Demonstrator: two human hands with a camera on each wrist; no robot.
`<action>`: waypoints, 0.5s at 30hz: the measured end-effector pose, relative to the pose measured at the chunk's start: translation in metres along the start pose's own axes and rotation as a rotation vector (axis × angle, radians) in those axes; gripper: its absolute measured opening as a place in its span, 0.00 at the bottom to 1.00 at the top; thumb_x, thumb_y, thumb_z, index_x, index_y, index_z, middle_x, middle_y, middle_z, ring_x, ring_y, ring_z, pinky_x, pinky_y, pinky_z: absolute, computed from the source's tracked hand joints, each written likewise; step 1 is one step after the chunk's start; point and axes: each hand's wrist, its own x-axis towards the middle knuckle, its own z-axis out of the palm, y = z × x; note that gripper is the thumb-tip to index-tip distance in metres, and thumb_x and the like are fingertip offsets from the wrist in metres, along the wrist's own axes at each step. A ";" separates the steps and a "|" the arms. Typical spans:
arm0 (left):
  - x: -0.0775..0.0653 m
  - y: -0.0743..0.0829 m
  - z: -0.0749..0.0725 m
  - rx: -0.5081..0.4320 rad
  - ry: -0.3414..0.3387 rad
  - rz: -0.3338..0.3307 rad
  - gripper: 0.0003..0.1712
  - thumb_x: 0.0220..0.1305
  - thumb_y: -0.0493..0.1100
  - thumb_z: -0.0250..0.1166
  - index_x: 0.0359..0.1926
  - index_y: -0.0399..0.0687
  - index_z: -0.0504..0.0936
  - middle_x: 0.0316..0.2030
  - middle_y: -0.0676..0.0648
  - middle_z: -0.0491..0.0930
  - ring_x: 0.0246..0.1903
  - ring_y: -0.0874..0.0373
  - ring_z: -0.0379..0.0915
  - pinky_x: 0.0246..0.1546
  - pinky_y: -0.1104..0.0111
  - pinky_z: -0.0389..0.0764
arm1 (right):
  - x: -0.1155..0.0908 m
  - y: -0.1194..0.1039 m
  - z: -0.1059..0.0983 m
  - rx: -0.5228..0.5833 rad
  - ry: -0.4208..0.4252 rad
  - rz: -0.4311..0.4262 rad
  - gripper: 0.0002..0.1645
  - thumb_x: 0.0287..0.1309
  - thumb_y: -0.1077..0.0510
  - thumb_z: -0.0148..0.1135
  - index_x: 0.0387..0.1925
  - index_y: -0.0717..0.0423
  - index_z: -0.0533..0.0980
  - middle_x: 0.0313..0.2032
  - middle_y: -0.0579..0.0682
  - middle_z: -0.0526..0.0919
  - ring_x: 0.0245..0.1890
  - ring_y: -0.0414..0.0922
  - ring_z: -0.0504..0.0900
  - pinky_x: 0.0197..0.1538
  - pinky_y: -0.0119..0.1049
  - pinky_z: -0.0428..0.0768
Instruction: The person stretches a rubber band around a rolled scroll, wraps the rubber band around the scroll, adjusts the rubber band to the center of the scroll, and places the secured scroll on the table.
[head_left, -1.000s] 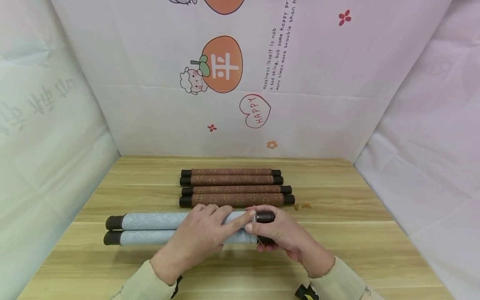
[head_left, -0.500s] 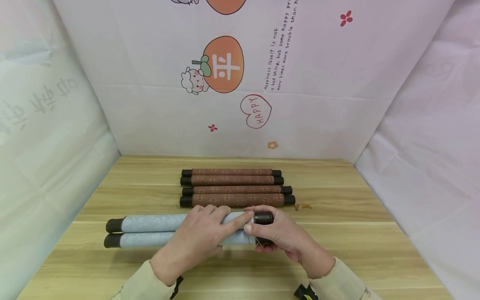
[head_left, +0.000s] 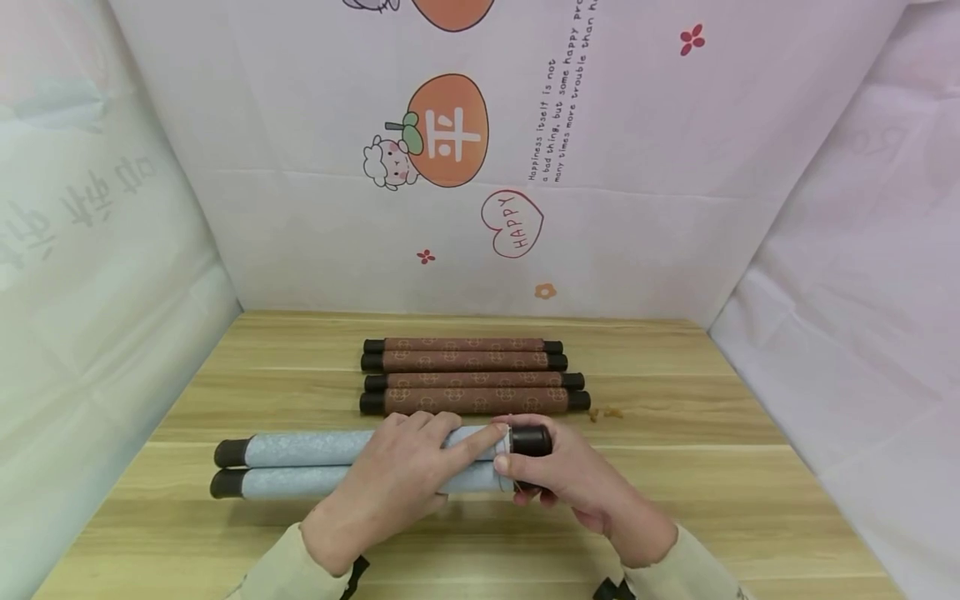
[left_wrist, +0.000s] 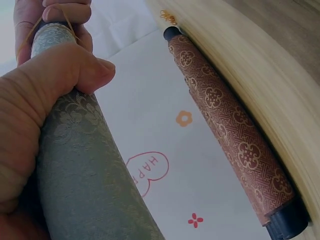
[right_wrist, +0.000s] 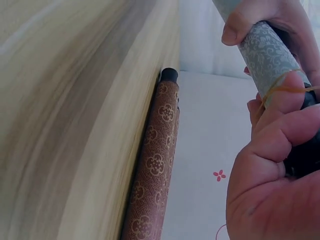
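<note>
A pale blue patterned scroll [head_left: 307, 448], rolled from both ends into two parallel rolls with black end caps, lies crosswise between my hands in the head view. My left hand [head_left: 405, 467] grips its middle from above, index finger stretched toward the right end. At that end my right hand [head_left: 573, 475] holds the scroll by the black caps, thumb against the near roll. A thin yellowish rubber band [right_wrist: 299, 90] loops around the scroll's end at my right fingers in the right wrist view. Some right fingers are hidden beneath the scroll.
Behind the blue scroll, two brown patterned scrolls [head_left: 476, 401] with black caps lie on the wooden table [head_left: 660, 517]. Small orange-brown rubber bands [head_left: 611, 412] rest right of them. White printed cloth [head_left: 337, 242] walls the back and sides.
The blue scroll's left end has sunk slightly toward me. My right hand has shifted a little along the capped end, while both hands keep hold and the brown scrolls stay put.
</note>
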 end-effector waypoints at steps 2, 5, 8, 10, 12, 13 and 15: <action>0.000 0.000 0.000 -0.001 0.004 0.001 0.69 0.30 0.56 0.91 0.78 0.68 0.66 0.39 0.50 0.80 0.28 0.54 0.77 0.24 0.63 0.72 | 0.000 0.002 0.001 0.021 -0.004 -0.003 0.36 0.64 0.49 0.71 0.71 0.51 0.72 0.41 0.54 0.85 0.27 0.44 0.84 0.27 0.31 0.70; 0.001 0.001 0.000 0.001 0.014 -0.002 0.68 0.29 0.56 0.91 0.76 0.67 0.68 0.40 0.50 0.81 0.28 0.54 0.78 0.24 0.63 0.73 | -0.001 0.006 0.002 0.068 -0.016 0.001 0.30 0.66 0.49 0.69 0.65 0.55 0.75 0.38 0.52 0.85 0.27 0.42 0.82 0.27 0.30 0.70; 0.002 0.001 0.001 0.001 0.027 -0.011 0.67 0.29 0.56 0.91 0.75 0.67 0.70 0.42 0.49 0.81 0.29 0.54 0.79 0.25 0.62 0.73 | -0.002 0.010 0.003 0.131 -0.037 0.005 0.25 0.69 0.49 0.66 0.59 0.58 0.75 0.36 0.50 0.84 0.27 0.39 0.82 0.27 0.28 0.70; 0.002 0.001 0.001 0.001 0.034 -0.016 0.67 0.28 0.55 0.91 0.75 0.67 0.70 0.42 0.49 0.81 0.29 0.54 0.79 0.24 0.63 0.74 | -0.003 0.012 0.004 0.168 -0.050 0.001 0.23 0.70 0.48 0.64 0.58 0.58 0.75 0.35 0.48 0.84 0.27 0.37 0.82 0.27 0.27 0.70; 0.002 0.001 0.001 0.002 0.038 -0.018 0.67 0.28 0.55 0.91 0.75 0.67 0.70 0.42 0.49 0.81 0.29 0.54 0.78 0.24 0.63 0.73 | -0.003 0.014 0.005 0.196 -0.062 -0.012 0.21 0.71 0.48 0.63 0.57 0.57 0.76 0.34 0.47 0.84 0.27 0.36 0.82 0.26 0.26 0.69; 0.003 0.001 0.001 0.002 0.039 -0.018 0.67 0.28 0.55 0.90 0.75 0.67 0.70 0.42 0.49 0.81 0.28 0.54 0.78 0.24 0.64 0.73 | -0.003 0.015 0.006 0.208 -0.067 -0.018 0.20 0.72 0.48 0.62 0.56 0.56 0.76 0.34 0.46 0.83 0.27 0.36 0.81 0.26 0.26 0.68; 0.003 0.001 0.001 0.004 0.038 -0.018 0.66 0.28 0.55 0.90 0.75 0.66 0.70 0.41 0.50 0.81 0.27 0.55 0.77 0.23 0.65 0.72 | -0.003 0.016 0.006 0.230 -0.076 -0.028 0.18 0.73 0.49 0.62 0.55 0.55 0.77 0.32 0.45 0.83 0.27 0.35 0.81 0.26 0.26 0.68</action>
